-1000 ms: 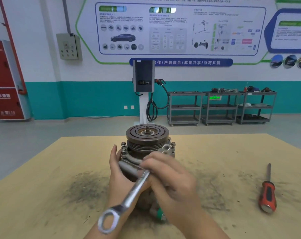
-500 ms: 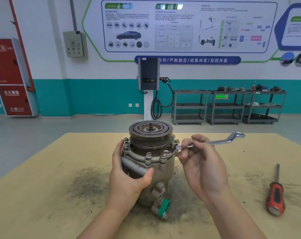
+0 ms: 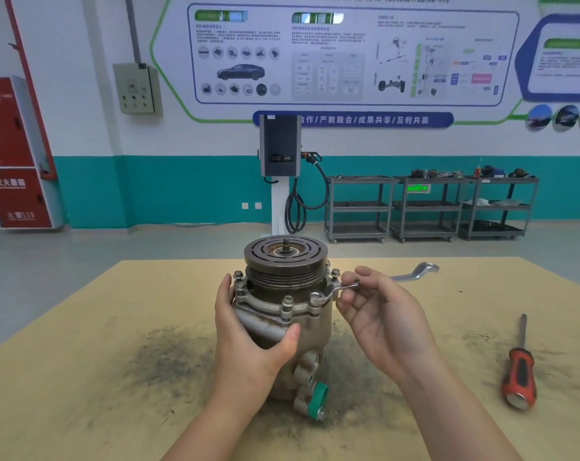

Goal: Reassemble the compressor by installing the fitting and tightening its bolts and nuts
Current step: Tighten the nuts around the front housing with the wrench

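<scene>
A grimy metal compressor stands upright on the wooden table, its slotted clutch plate on top. Several bolts ring its flange; one bolt faces me at the front. My left hand grips the body from the left, thumb across the front. My right hand pinches a silver ring spanner near its head, whose ring end sits on the front-right flange bolt. The spanner's far end points right and away. A green-capped port sticks out low at the front.
A red-handled screwdriver lies on the table at the right. Dark grime marks the wood around the compressor. Beyond the table are a charging post, grey shelf carts and a red cabinet.
One second ago my right hand held the spanner in front of the compressor, pointing down-left. It has since swung it to the right side and set its ring on a flange bolt.
</scene>
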Tool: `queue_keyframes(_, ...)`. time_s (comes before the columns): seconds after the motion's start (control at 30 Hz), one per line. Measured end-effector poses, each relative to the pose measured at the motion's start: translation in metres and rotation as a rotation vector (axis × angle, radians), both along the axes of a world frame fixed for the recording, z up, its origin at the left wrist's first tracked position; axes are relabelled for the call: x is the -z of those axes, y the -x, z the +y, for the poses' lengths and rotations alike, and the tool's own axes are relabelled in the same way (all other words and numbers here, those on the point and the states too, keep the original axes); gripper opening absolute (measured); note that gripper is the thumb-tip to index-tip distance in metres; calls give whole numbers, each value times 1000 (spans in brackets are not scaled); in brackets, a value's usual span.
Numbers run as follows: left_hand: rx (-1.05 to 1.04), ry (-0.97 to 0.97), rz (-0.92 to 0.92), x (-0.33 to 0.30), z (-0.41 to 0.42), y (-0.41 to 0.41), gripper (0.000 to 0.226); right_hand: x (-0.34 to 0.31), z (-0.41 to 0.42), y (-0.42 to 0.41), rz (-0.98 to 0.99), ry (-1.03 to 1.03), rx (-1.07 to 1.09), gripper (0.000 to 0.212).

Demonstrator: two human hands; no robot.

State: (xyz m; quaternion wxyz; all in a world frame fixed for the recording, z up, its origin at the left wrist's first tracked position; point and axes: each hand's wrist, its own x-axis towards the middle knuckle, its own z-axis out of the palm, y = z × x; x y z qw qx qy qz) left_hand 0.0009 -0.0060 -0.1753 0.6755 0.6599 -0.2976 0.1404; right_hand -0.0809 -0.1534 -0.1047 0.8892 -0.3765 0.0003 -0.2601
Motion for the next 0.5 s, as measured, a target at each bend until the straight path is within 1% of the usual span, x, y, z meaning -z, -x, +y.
queue_keyframes(0.07,-11,-6,-4,0,0,0,99,-6,-1,-3,4,85,7,15)
queue_keyframes(0.13,-23,-22,1,0,0,1,99,-14,-3,-10,48,178,14,18)
queue_keyframes(0.2,-17,-21,6,0,0,0,99,-18,-3,-15,86,204,47,24)
queue_keyframes(0.27,-12,-16,14,-1,1,1,97,-12,-1,-15,77,93,76,38)
queue_keyframes(0.33,-11,-8,26,-2,1,3,97,-2,0,-9,26,-67,80,44)
queue_keyframes(0.4,-9,-10,33,-2,2,5,97,4,1,1,-17,-131,89,38)
queue_keyframes(0.5,18,-6,47,-1,4,4,97,8,12,16,-105,-134,89,20)
